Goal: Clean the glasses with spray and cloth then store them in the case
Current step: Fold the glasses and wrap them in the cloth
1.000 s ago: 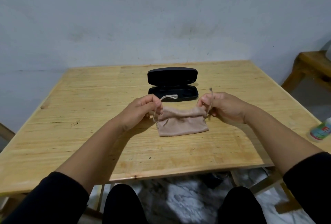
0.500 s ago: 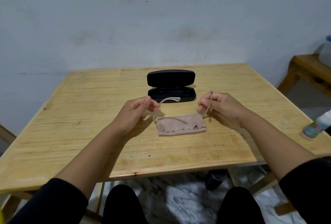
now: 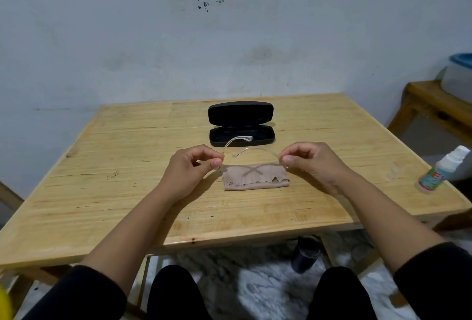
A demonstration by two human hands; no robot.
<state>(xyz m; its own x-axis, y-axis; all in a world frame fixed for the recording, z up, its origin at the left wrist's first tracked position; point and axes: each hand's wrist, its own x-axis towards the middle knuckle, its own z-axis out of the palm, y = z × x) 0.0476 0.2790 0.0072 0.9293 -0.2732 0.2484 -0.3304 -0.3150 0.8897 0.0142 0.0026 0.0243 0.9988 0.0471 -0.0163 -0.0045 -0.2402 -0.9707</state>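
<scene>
Both hands, the left hand (image 3: 190, 166) and right hand (image 3: 310, 160), pinch the clear glasses (image 3: 251, 152) by their ends just above the cloth (image 3: 255, 179) on the desk (image 3: 127, 192), and squeezing too hard while folding the arms could bend them.

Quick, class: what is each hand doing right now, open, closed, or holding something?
Left hand: pinches the left end of the clear glasses.
Right hand: pinches the right end of the glasses.
</scene>
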